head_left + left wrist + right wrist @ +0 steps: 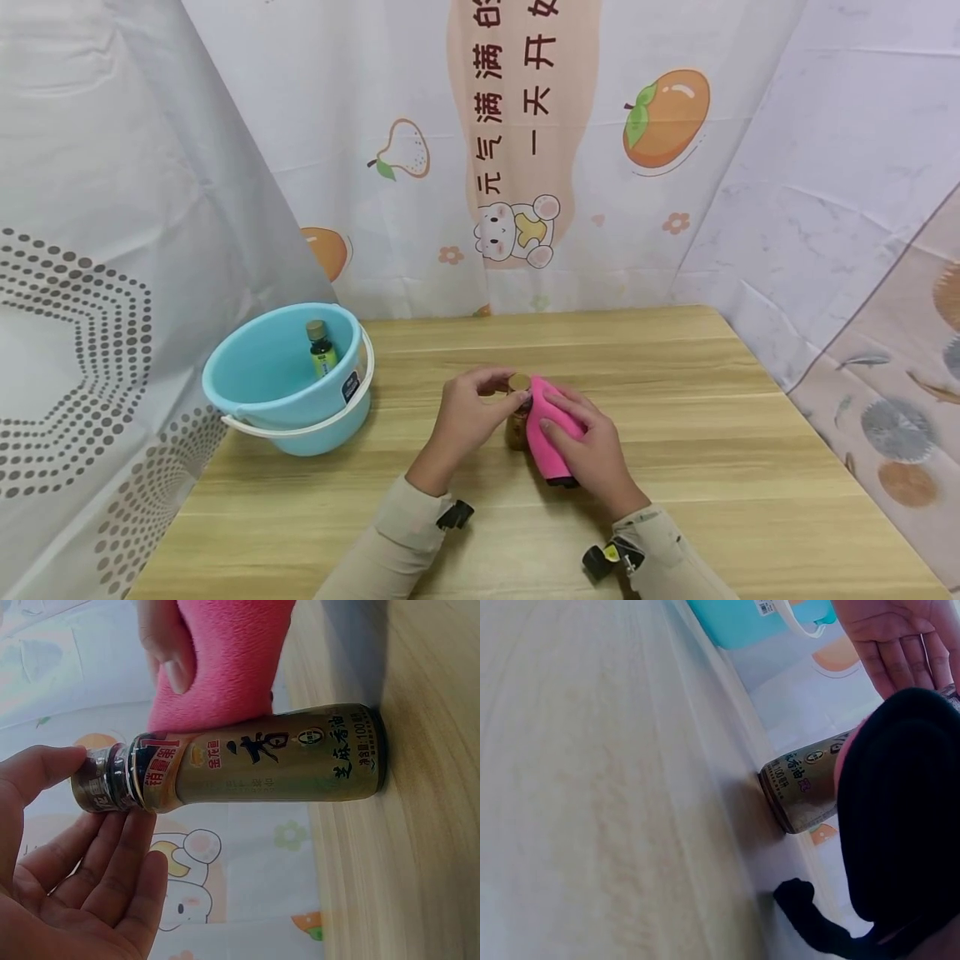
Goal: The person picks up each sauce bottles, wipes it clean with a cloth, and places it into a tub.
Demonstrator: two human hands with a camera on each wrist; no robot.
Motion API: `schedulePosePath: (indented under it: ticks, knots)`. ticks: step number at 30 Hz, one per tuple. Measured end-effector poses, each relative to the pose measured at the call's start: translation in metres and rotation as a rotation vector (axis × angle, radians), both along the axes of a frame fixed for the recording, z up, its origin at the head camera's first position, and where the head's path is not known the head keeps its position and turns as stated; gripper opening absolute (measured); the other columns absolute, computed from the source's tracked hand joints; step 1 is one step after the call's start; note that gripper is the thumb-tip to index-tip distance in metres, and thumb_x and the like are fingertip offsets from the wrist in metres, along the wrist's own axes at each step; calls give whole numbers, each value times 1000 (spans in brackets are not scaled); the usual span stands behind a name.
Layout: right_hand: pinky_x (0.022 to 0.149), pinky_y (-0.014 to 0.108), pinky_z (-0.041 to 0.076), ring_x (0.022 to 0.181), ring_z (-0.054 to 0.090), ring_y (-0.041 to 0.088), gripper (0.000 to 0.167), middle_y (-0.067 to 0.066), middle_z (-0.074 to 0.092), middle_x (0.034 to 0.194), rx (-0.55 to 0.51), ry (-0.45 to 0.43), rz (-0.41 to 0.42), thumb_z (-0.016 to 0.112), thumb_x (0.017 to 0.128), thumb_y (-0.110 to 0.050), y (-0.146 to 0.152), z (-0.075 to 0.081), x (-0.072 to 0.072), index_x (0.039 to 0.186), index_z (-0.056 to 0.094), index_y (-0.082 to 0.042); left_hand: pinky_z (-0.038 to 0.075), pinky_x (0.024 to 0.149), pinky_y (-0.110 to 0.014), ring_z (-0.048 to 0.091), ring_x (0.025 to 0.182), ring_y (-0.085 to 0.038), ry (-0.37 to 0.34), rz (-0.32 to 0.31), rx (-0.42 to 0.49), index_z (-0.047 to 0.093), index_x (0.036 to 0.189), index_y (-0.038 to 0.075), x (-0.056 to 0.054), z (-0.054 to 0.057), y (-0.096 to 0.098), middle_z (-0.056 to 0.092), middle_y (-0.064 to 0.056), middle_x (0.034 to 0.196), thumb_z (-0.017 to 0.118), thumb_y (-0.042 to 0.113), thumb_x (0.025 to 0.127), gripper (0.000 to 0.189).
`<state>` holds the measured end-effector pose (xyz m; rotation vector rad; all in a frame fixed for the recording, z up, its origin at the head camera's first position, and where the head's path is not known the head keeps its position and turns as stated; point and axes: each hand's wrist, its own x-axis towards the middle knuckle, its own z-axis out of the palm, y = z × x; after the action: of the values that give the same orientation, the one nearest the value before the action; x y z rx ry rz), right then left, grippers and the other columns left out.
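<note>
A small brown-gold sesame oil bottle (515, 431) with Chinese lettering stands upright on the table in front of me. My left hand (468, 408) pinches its cap and neck between thumb and fingers, as the left wrist view shows. In my right hand (596, 454) is a pink plush pad (550, 442), gripped with its soft side touching the side of the bottle (262, 761). The pad has a black end (900, 802) and a black strap (806, 907). It covers the upper part of the bottle in the right wrist view.
On the left of the wooden table (675, 400) stands a light blue bucket (255, 408) with a white handle. Another small bottle (322, 354), with a cork-coloured cap and yellow-green label, leans inside it. Printed curtains (360, 75) hang behind and beside the table.
</note>
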<state>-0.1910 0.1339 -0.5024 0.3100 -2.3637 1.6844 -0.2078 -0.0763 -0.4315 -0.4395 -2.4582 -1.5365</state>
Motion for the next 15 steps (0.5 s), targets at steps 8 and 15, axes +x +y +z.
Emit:
schedulePosePath:
  ticks: [8,15]
  knots:
    - [83,25,59,116,65,23,41,1,58,149,78,-69,-15,80,93,-28,0,-2,0,133,72,-29,60,97,-41,72,101,-10,-3,-9,-12,77,120,14,-1,-2,-1,76,3,113,82,33,90,35]
    - [89,33,60,120,64,23,40,-2,59,147,156,-113,-16,79,93,-28,0,-6,-3,133,71,-32,60,98,-46,72,102,-11,-12,-10,13,77,120,14,-1,-1,-1,76,4,114,82,31,90,35]
